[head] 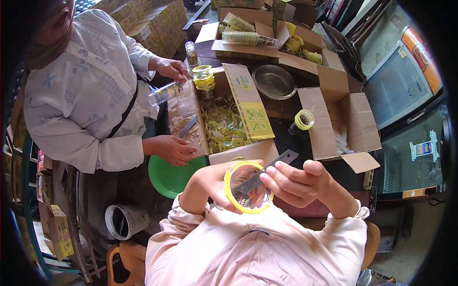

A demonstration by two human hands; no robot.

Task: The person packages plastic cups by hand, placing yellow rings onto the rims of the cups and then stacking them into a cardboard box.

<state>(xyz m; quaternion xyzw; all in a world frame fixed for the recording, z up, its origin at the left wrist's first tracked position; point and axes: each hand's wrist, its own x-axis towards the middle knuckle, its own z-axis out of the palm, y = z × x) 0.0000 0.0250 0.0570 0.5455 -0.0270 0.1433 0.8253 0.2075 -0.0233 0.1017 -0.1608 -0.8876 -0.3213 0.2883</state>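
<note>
My left hand (214, 186) holds a clear printed plastic cup (240, 178) with a yellow rim, its open mouth turned up towards me. In my right hand (295, 180) is a flat grey metal blade (256, 178) with a hole at one end. The blade lies across the cup's rim, its lower end over or inside the mouth; which of these I cannot tell. Just beyond my hands, a cardboard box (263, 121) holds yellow strips and clear plastic scraps. More yellow-rimmed cups (304, 119) stand to its right, and a stack of cups (204, 84) rises at its back left corner.
At the left a co-worker's hands (171, 148) are near the box, one holding a clear cup (166, 93). A green basin (175, 178), a round metal tray (274, 82), an open carton (365, 125) and a white bucket (134, 220) are around. Another blade (189, 126) lies on a box flap.
</note>
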